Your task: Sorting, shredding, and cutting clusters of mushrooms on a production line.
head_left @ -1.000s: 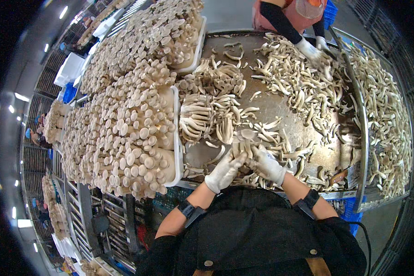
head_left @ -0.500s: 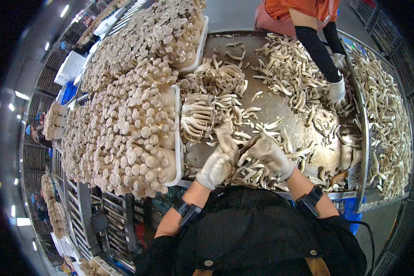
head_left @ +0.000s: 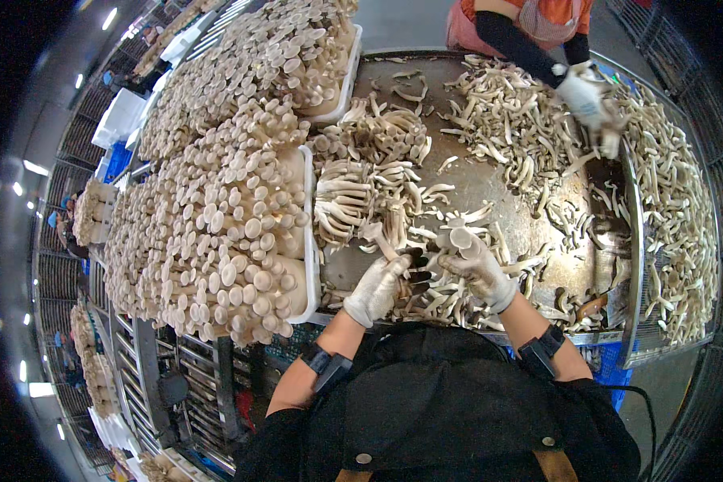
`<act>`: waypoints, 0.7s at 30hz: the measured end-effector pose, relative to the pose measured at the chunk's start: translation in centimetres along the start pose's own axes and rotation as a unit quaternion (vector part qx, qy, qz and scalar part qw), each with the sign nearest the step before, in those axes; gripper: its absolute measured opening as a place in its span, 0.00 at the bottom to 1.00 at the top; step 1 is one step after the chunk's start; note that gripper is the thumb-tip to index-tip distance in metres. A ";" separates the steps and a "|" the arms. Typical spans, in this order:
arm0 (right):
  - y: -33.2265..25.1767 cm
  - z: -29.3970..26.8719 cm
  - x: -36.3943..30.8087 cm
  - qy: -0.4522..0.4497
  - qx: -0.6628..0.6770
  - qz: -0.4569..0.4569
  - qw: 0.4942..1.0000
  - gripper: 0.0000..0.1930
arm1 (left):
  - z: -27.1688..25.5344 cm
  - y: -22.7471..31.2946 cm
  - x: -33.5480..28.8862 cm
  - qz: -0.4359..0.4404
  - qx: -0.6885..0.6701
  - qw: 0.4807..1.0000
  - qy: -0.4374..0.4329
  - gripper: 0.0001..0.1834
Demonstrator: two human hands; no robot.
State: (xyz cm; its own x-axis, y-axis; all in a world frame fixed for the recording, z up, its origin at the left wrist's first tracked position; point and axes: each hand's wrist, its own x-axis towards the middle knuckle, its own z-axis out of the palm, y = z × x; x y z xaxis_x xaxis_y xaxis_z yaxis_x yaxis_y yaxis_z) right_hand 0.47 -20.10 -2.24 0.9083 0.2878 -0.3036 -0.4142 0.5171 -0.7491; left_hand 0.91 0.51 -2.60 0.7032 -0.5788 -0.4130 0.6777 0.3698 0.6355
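In its off-white glove, my left hand (head_left: 377, 291) is closed round a few mushrooms (head_left: 384, 244); one pale stem points up past the thumb and dark caps show at its right side. My right hand (head_left: 484, 277), gloved too, has its fingers curled round another mushroom, its pale round end (head_left: 460, 238) facing up. The hands are apart, low over the metal table (head_left: 482, 181). Beneath and between them lie loose mushrooms (head_left: 446, 297). Just beyond my left hand rest mushroom clumps (head_left: 344, 201) on their sides.
White trays (head_left: 310, 241) packed with upright mushrooms line the left. A mesh rack (head_left: 671, 241) heaped with loose mushrooms runs along the right. A wooden-handled blade (head_left: 593, 307) lies near the right front edge. Across the table a co-worker's gloved hand (head_left: 585, 100) is over a mushroom pile (head_left: 514, 120).
My blurred hands have moved slightly apart, and mushrooms now show plainly in both. The co-worker's near hand has moved up and toward the right-hand rack.
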 end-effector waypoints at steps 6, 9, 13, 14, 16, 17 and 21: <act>1.2 -0.9 1.1 -0.012 -0.202 -0.046 0.978 0.29 | -1.9 -2.9 0.8 -0.042 0.381 0.923 -0.032 0.27; 2.1 -8.3 1.6 -0.176 -0.481 0.083 0.855 0.39 | -1.6 -1.3 0.3 -0.017 0.624 0.781 -0.030 0.37; -0.3 -4.6 2.0 -0.042 -0.239 0.072 0.968 0.39 | -7.6 -1.6 5.4 0.033 0.665 0.683 0.298 0.52; 0.4 -4.9 2.3 -0.036 -0.238 0.072 0.968 0.39 | -7.3 -1.9 7.1 0.024 0.700 0.646 0.305 0.52; 2.3 -5.2 3.3 -0.056 -0.341 0.007 0.938 0.37 | -7.5 -1.6 8.7 0.025 0.665 0.683 0.301 0.47; 1.0 -3.5 3.2 -0.079 -0.514 0.064 0.852 0.36 | -7.8 -1.3 9.2 0.025 0.625 0.716 0.308 0.42; 1.0 -4.5 2.5 -0.040 -0.354 0.028 0.934 0.36 | -4.5 0.7 6.9 0.049 0.096 0.990 0.091 0.27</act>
State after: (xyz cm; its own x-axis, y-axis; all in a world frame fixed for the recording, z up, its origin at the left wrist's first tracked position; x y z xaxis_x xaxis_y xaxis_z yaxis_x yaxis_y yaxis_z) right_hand 2.62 -22.46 -6.36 0.8668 0.3734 -0.3305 -0.2932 -0.1545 -0.9435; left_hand 7.22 0.08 -7.96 0.8028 -0.3992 -0.4428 0.5628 0.2624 0.7838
